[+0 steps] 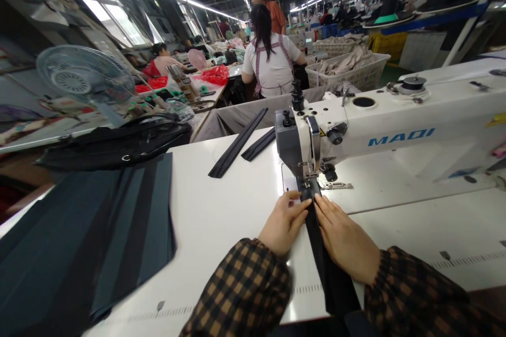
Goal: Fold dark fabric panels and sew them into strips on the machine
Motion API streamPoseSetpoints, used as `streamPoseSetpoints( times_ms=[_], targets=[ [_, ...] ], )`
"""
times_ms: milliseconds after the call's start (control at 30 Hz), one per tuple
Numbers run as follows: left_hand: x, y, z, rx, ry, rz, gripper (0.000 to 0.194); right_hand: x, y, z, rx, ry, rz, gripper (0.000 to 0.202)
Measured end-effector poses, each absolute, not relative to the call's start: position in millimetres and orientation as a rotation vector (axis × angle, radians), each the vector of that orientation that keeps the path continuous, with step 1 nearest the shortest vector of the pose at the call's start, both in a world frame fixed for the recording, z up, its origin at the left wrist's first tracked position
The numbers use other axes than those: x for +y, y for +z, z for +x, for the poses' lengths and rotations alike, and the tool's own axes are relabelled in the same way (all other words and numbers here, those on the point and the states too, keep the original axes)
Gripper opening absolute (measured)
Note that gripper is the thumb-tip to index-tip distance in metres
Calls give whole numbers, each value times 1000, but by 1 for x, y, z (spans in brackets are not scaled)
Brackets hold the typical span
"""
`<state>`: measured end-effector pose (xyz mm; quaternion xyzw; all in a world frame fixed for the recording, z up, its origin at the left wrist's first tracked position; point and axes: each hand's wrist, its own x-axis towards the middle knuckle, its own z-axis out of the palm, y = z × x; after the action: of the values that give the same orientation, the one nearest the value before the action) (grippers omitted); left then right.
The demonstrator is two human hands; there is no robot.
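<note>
A long black fabric strip (322, 253) runs from under the needle area of a white sewing machine (379, 131) down past the table's front edge. At its left edge, just before the presser foot (307, 181), my left hand (285, 221) has its fingers bent, thumb and forefinger closed on the cloth. On the strip's right side my right hand (343, 237) lies flat, fingers stretched toward the foot. The needle tip is too small to make out. Two finished-looking dark strips (237, 145) lie on the table left of the machine head.
Dark blue-black fabric panels (130, 226) are stacked on the left of the white table (221, 226). Behind them are a black bag-like piece (118, 142) and a fan (81, 73). A co-worker (269, 58) sits ahead, beside a basket of cloth (356, 71).
</note>
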<state>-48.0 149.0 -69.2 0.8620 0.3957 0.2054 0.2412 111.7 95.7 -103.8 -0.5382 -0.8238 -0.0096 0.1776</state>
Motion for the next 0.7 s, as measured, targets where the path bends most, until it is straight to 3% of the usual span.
streamPoseSetpoints(
  times_ms=[233, 700],
  targets=[
    [146, -89, -41, 1091, 467, 2680, 39, 97, -104, 108, -2335, -38, -1561, 46],
    [135, -82, -35, 1184, 354, 2776, 40, 97, -104, 102, -2299, -95, -1577, 45]
  ],
)
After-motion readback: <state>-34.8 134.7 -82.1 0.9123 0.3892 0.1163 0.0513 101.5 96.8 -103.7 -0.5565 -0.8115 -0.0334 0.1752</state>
